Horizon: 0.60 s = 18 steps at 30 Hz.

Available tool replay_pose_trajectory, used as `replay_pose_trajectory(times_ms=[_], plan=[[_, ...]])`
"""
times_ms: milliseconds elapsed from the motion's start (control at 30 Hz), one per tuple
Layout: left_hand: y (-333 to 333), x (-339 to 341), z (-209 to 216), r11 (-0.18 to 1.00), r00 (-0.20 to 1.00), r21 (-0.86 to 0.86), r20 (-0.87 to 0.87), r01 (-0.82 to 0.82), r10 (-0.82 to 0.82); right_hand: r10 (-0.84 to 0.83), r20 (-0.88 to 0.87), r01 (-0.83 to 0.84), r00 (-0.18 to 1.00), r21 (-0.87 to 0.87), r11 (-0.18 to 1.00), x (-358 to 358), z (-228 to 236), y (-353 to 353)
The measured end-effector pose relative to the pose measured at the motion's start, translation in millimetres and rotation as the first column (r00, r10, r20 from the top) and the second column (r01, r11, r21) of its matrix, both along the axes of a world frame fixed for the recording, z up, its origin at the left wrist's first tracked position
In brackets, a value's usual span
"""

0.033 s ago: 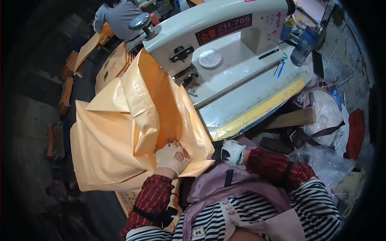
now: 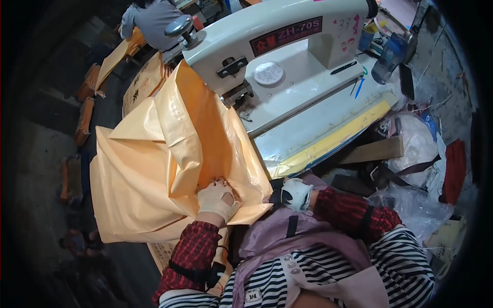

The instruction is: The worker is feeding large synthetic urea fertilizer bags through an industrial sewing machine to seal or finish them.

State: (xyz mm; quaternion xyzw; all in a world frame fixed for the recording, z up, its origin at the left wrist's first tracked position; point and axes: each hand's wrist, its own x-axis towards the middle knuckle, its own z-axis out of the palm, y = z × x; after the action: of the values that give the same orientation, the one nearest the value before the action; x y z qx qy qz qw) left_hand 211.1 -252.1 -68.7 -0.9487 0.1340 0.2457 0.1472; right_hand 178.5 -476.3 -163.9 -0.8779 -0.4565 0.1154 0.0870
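Note:
A large yellow-orange woven sack [image 2: 138,179] spreads open beside the sewing machine [image 2: 287,38], its edge lying under the needle area. My left hand [image 2: 218,200], in a pale fingerless covering, reaches into the sack's mouth with curled fingers gripping the material; the fingertips are partly hidden. At the sack's near right corner, my right hand [image 2: 295,195], in a white and black glove, is closed by the edge. Its fingertips are hard to see.
A pen [image 2: 343,68], blue snips [image 2: 359,88] and a bottle [image 2: 389,59] lie or stand on the machine table. Stacked printed sacks [image 2: 144,84] are behind. A person [image 2: 151,25] works at far left. Plastic bags [image 2: 413,149] and a wooden board [image 2: 372,151] are at right.

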Motion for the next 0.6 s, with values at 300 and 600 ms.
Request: replay_pose_trajectory(times_ms=[300,600], plan=[[-43.8,1.3,43.5,0.807,0.800,-0.379,0.573,0.452,-0.179,0.015,0.033,-0.019,0.999,0.114,0.993,8.7,-23.5,-2.6],[-49.0,6.2,-35.3,0.148,0.782,-0.961,-0.096,-0.235,0.616,-0.038,-0.120,0.055,0.992,0.135,0.989,5.7,20.0,-4.2]])
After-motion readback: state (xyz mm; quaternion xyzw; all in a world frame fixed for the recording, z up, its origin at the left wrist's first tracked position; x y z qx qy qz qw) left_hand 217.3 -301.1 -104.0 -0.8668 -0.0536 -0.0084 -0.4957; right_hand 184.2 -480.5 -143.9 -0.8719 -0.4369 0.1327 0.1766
